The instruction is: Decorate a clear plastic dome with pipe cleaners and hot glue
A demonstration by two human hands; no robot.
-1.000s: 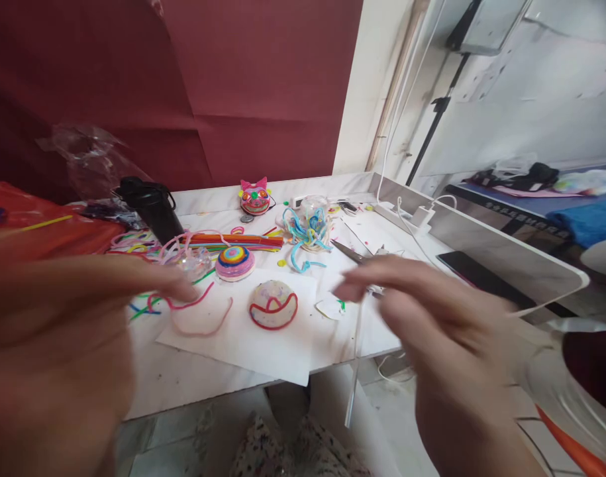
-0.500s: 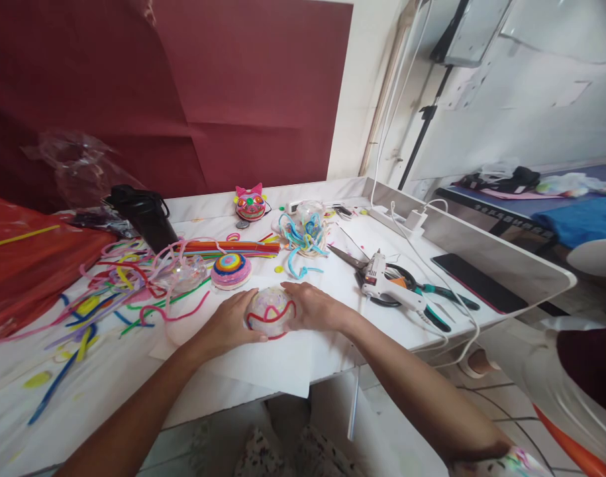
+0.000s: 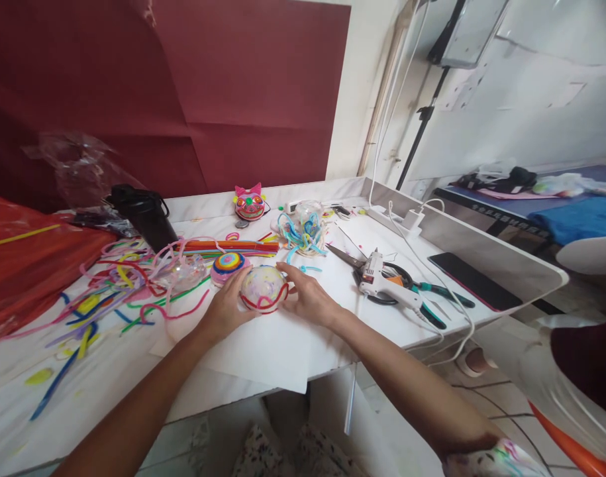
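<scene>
A clear, speckled dome (image 3: pixel 263 283) with a bent red strip (image 3: pixel 265 307) along its near side stands between my hands over white paper (image 3: pixel 277 354). My left hand (image 3: pixel 225 310) is curved round its left side, thumb at the near edge. Against its right side, my right hand (image 3: pixel 306 297) has its fingers bent around the rim. Just behind my left hand sits a dome covered in coloured rings (image 3: pixel 228 266). A small pink-eared face ornament (image 3: pixel 250 204) stands further back.
Coloured pipe cleaners (image 3: pixel 89 317) and a black bottle (image 3: pixel 142 217) are at the left. On the right lie a glue gun (image 3: pixel 382 281), scissors (image 3: pixel 350 258), pliers (image 3: pixel 439 291), a black phone (image 3: pixel 474 281) and trailing white cables. Blue and white cords (image 3: pixel 305 233) sit behind.
Both hands have moved slightly away from me with the dome, which is tilted differently: the red strip now shows lower on its near side.
</scene>
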